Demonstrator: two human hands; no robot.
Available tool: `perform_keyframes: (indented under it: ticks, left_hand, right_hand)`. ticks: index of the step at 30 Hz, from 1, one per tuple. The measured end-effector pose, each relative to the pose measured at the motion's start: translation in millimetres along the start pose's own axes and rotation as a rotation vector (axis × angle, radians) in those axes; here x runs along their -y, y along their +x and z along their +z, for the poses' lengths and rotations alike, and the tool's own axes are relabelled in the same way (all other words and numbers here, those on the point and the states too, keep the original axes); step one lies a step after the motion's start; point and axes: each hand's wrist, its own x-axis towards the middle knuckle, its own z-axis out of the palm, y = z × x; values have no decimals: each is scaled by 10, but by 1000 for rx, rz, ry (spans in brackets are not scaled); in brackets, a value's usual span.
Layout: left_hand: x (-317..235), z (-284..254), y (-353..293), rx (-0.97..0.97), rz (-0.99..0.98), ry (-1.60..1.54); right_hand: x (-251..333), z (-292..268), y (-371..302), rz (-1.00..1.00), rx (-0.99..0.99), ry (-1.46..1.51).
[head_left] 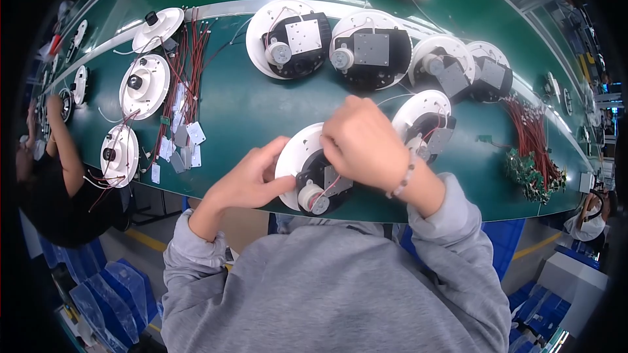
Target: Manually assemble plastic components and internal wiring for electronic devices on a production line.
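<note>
A white round base (292, 159) with a black bracket lies at the bench's near edge in front of me. My left hand (256, 176) grips its left rim, thumb on the near side and fingers around the edge. On the bracket sit a small round motor (314, 200) with a red wire and a metal plate (337, 182). Above the base's right part, my right hand (364, 142) is curled closed; anything in its fingers is hidden. Just right of that hand rests a similar white unit (418, 112) with its own motor and plate.
Several like units, among them a white disc with black bracket (288, 39), line the far side. At left stand white discs with black centres (145, 86) beside red wires (190, 65) and metal plates. Wired green circuit boards (533, 173) lie right. Another person's arm (64, 140) shows far left.
</note>
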Motion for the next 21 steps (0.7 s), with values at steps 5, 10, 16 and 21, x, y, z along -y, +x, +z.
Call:
perform_keyframes:
  ticks: [5,10,16,21]
  left_hand:
    - [36,-284,177,-133,80,61]
    - [194,-239,393,43,215,45]
    - [252,-221,393,99,203,25]
    - [267,-191,364,-4,193,89]
  right_hand:
    - [78,25,-43,27,-38,-19]
    - [119,74,-89,18,-86,61]
    - [198,165,-228,106,-172,293]
    - [158,631,-456,456,-443,1160]
